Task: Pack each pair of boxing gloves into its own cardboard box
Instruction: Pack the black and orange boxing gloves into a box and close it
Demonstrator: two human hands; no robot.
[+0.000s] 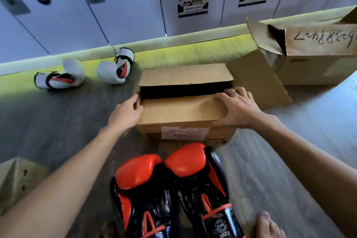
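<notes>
A small cardboard box [179, 114] stands on the floor in the middle, its two long flaps partly down with a dark gap between them. My left hand [126, 116] holds the box's left end, fingers curled at the side flap. My right hand [236, 109] lies spread over the near flap's right end, fingers at its edge. A pair of orange and black boxing gloves [173, 189] lies side by side just in front of me. Two white gloves with red and black trim [59, 75] [116, 67] lie apart at the far left by the wall.
A larger open cardboard box [316, 52] with handwriting on a flap stands at the far right. Another cardboard box [15, 177] sits at the left edge. White lockers [135, 6] line the wall behind. My toes [268, 224] show at the bottom right.
</notes>
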